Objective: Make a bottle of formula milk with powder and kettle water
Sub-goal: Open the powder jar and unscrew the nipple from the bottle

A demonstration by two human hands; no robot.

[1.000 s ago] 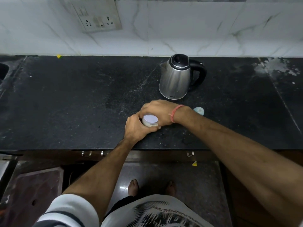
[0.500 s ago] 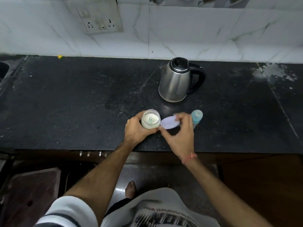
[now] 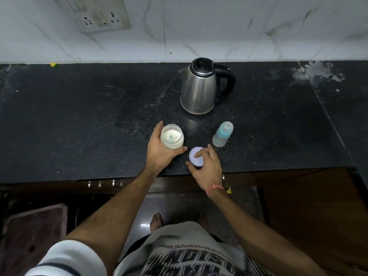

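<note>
A small clear jar of white powder (image 3: 171, 136) stands open on the black counter (image 3: 79, 120), a scoop lying in the powder. My left hand (image 3: 159, 152) is wrapped around the jar from the near left. The jar's pale lilac lid (image 3: 196, 158) lies flat on the counter near the front edge, with my right hand (image 3: 207, 168) resting its fingers on it. A baby bottle (image 3: 222, 134) with a light-blue cap stands just right of the lid. Behind both, a steel kettle (image 3: 199, 88) with a black handle stands with its lid closed.
The white marble wall carries a socket panel (image 3: 99, 16) at the back left. A whitish stain (image 3: 316, 72) marks the counter's far right. The counter's front edge runs just below my hands, with drawers and the floor beneath.
My right hand twisted the lid off the jar, carried it to the right and lowered it onto the counter. The left hand kept hold of the jar. The bottle came into view.
</note>
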